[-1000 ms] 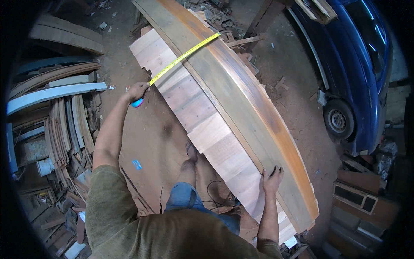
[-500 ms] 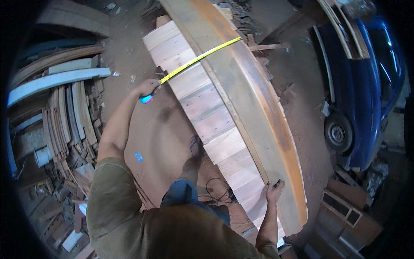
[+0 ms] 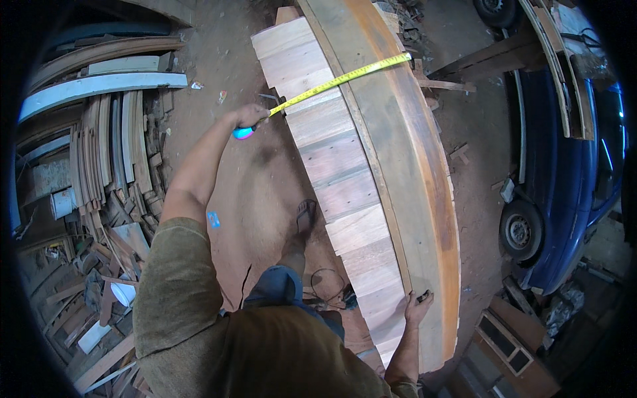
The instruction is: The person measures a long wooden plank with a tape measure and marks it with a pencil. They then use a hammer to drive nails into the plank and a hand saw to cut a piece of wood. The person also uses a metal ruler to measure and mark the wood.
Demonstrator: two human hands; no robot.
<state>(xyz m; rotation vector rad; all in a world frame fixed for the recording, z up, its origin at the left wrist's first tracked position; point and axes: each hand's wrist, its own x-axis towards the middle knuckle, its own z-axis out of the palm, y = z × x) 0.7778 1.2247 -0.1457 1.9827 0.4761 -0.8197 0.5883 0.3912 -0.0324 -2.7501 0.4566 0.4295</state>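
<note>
Long curved board (image 3: 395,146) has swung steeper in view since half a second ago; row of short pale planks (image 3: 348,191) shows along its left side. Yellow tape measure (image 3: 325,86) crosses both, right to the board's far edge. Left hand (image 3: 251,116) grips its near end, just off the planks. Right hand (image 3: 418,308) at board's near part, fingers bent; cannot tell whether pinching anything.

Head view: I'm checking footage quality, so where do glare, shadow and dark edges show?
In the head view, bright streaks glare on the blue vehicle; a soft shadow darkens the floor near the left hand; the corners fade to black.
</note>
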